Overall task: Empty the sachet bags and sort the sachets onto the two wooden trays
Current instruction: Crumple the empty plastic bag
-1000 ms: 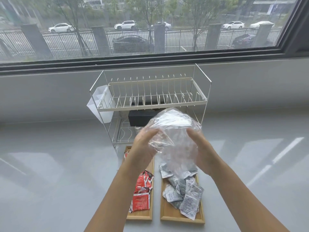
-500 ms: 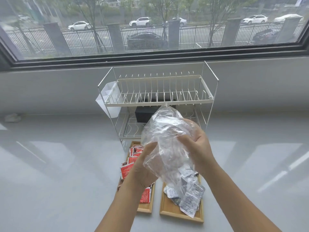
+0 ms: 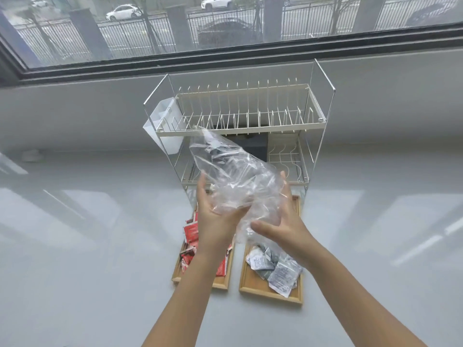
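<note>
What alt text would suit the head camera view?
Two hands, left hand and right hand, hold a crumpled clear plastic bag between open palms above two wooden trays, red sachets left, grey sachets right, before a wire dish rack.

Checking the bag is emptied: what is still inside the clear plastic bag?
The clear plastic bag, held between the left hand and right hand, shows no sachets through its film; crumpled folds near the palms hide some of it.

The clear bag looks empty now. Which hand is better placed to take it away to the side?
Probably the left hand: it cups the clear bag from beneath, with the bag's bulk resting on its palm. The right hand only touches the bag's side with straight fingers.
</note>
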